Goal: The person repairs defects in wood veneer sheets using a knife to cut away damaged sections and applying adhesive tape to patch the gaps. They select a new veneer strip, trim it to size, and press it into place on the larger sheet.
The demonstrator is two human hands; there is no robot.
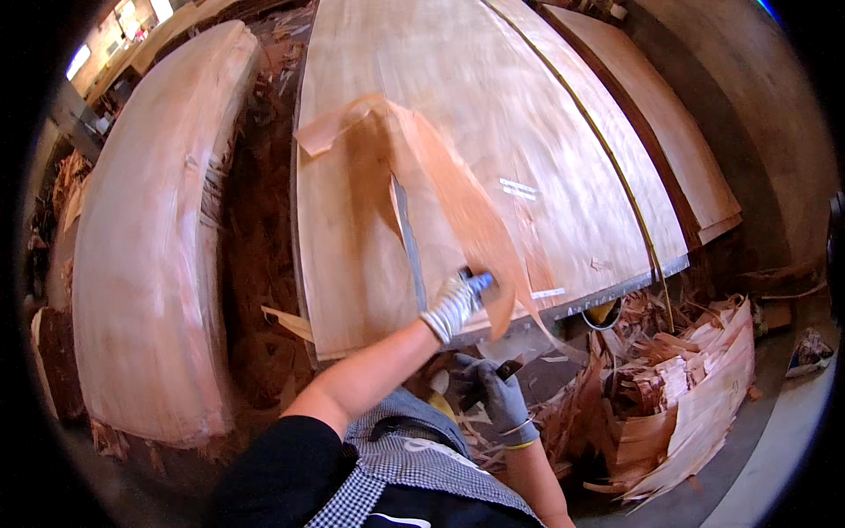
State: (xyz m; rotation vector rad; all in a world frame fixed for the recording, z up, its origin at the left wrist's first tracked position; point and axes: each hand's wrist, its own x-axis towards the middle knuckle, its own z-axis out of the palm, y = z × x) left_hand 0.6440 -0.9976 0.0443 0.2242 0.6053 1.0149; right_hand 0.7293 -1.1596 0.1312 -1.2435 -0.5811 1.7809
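A long torn strip of orange-brown wood veneer [458, 202] arches up over a broad pale veneer sheet [563, 185]. My left hand [456, 305], in a white and blue glove, grips the strip near its close end, above the sheet's near edge. Beside the strip a narrow dark split [407, 231] runs through the sheet. Lower down, off that edge, my right hand [502, 400] in a grey glove is closed around a small dark tool [509, 369]. Its kind is mostly hidden by the fingers. White tape pieces [518, 187] lie on the sheet.
Left stands a thick stack of veneer sheets [145, 255], with a gap full of scraps [264, 220] between. Another stack [660, 114] lies at the right. Broken veneer pieces [678, 405] heap up at the lower right, and a thin stick [607, 158] lies along the sheet.
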